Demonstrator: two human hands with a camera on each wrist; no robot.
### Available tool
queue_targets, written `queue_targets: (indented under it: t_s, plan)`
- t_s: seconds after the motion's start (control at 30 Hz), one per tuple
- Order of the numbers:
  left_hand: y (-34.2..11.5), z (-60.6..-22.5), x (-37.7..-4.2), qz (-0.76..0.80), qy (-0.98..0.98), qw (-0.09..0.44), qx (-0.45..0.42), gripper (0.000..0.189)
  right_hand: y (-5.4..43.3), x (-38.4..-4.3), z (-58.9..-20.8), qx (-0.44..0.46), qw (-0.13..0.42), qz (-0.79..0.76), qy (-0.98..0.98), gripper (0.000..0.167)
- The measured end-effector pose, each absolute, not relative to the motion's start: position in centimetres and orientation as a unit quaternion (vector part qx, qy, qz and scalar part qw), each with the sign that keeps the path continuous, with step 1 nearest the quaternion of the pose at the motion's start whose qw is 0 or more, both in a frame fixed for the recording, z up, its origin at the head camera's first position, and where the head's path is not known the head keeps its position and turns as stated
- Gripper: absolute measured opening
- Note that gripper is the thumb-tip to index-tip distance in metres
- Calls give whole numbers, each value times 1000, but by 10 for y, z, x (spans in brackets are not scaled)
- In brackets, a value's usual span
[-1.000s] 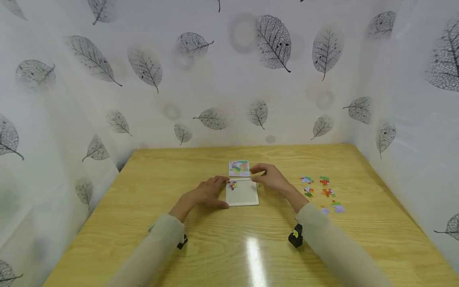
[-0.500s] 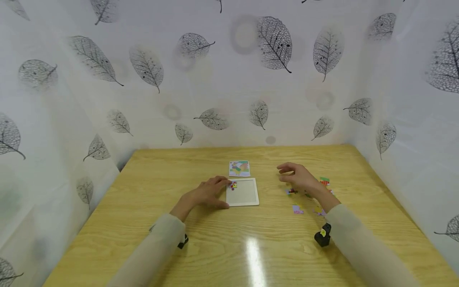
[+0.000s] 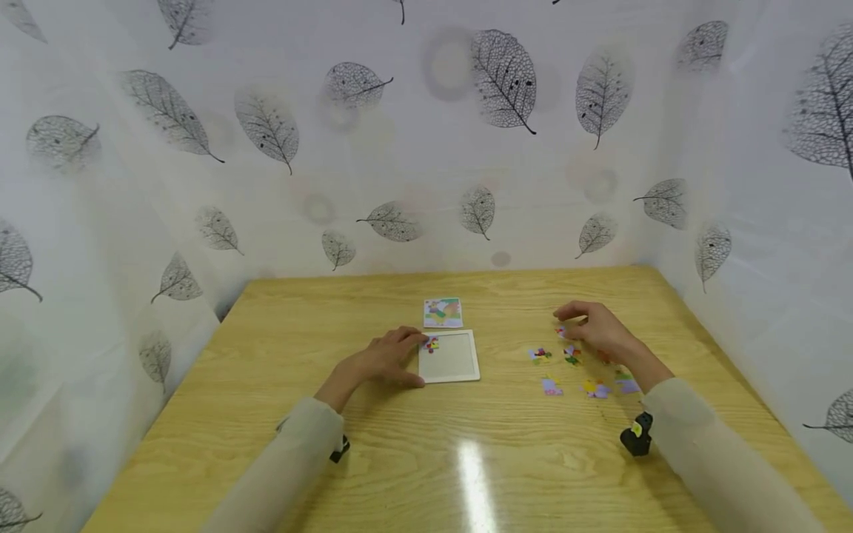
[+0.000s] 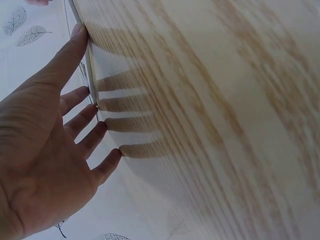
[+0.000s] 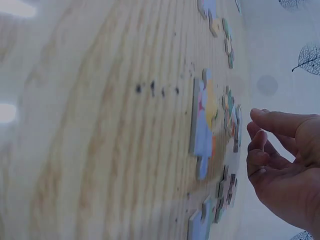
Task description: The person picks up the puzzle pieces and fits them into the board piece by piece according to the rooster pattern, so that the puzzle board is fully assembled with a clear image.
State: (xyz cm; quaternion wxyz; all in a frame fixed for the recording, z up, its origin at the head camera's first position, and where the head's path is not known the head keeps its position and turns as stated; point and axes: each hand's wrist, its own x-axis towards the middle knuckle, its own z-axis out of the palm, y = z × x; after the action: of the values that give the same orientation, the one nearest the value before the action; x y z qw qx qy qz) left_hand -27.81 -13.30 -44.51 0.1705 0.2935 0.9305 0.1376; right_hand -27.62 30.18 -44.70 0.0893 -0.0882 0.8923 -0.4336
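My left hand (image 3: pixel 386 359) rests at the left side of a white puzzle tray (image 3: pixel 476 355), thumb and fingers spread along its edge. In the left wrist view, the same hand (image 4: pixel 55 135) has its fingers nearly straight, their tips at the rim. One colourful jigsaw piece (image 3: pixel 432 345) lies in the tray's upper left corner. My right hand (image 3: pixel 596 327) hovers over the loose pieces, fingers loosely bent above a piece (image 3: pixel 560 332) at the back. Nothing shows between the fingers of that hand (image 5: pixel 285 155) in the right wrist view.
A square picture card (image 3: pixel 443 313) lies just behind the tray. Several loose jigsaw pieces, such as a purple one (image 3: pixel 552 386) and a yellow-and-purple one (image 3: pixel 595 389), lie right of it, some partly hidden by my right arm. Leaf-patterned curtains (image 3: pixel 400 163) surround the wooden table (image 3: pixel 400 459).
My right hand has left the tray's upper right corner and moved right, over the loose pieces. My left hand has stayed at the tray, and the piece in its corner has stayed put.
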Motion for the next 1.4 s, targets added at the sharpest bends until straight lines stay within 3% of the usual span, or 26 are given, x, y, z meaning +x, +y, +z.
queue_targets:
  t_s: [0.53,1.1,1.4]
  plan:
    - [-134,-447,-278,151,927,181,293,88,312,-274,-447,-68,94,-386,915,30]
    - [-133,-442,-276,155,928,179,288,88,308,-276,-450,-106,72,-363,923,21]
    - [-134,-444,-276,159,926,177,292,87,293,-276,-447,-109,86,-388,911,23]
